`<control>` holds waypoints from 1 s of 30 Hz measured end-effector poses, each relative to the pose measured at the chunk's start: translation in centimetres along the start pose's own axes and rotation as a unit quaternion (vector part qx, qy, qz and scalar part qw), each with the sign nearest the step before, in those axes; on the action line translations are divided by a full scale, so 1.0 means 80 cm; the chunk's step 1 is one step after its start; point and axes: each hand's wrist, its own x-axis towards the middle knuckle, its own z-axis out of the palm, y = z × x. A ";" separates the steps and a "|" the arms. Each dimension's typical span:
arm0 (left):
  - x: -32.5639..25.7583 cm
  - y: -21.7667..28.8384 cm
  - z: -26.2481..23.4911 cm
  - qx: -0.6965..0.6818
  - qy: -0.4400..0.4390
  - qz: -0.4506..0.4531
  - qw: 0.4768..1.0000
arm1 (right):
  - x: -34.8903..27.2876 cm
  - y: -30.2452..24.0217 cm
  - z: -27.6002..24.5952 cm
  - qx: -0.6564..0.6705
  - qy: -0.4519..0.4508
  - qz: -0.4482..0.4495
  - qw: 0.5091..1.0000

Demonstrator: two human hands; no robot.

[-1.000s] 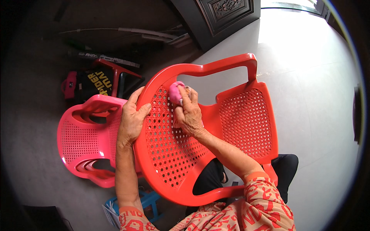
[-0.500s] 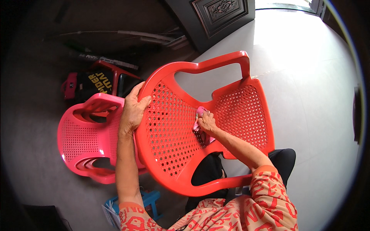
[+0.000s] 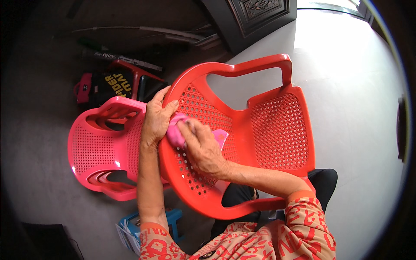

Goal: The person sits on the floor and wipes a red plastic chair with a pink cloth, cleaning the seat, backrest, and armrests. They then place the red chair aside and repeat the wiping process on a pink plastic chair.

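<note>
A red plastic armchair (image 3: 242,123) with a perforated backrest and seat lies before me, its backrest toward my left and its seat to the right. My left hand (image 3: 159,115) grips the top edge of the backrest, thumb on the inner face and fingers over the rim. A bunched pink cloth (image 3: 177,131) is pressed against the backrest near that edge, close to my left hand. My right hand (image 3: 203,145) holds the cloth, fingers bent over it; one loose corner sticks out to the right. Part of the backrest's holes are hidden by my right hand and forearm.
Stacked pink plastic chairs (image 3: 93,149) stand at the left, just beside the red backrest. Behind them is a black bag with yellow lettering (image 3: 113,84). A blue stool (image 3: 173,219) sits low near my left elbow. A dark carved door panel (image 3: 260,17) stands at the back.
My right hand has moved the cloth left, from the backrest's lower end near the seat up to its top edge. My left hand stays on the rim. The view has shifted slightly.
</note>
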 end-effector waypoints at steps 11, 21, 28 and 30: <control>0.000 0.000 0.008 -0.062 0.005 -0.017 0.998 | 0.046 0.101 0.031 -0.013 0.104 0.145 0.984; -0.001 -0.006 -0.002 -0.060 0.006 -0.022 0.998 | -0.084 0.047 -0.008 0.040 -0.119 0.147 0.981; 0.000 0.001 0.003 -0.055 0.007 -0.026 0.998 | -0.137 0.096 0.010 0.080 -0.076 0.155 0.982; -0.001 0.000 0.003 -0.050 0.014 -0.026 0.998 | -0.150 0.108 0.010 0.041 -0.066 0.204 0.976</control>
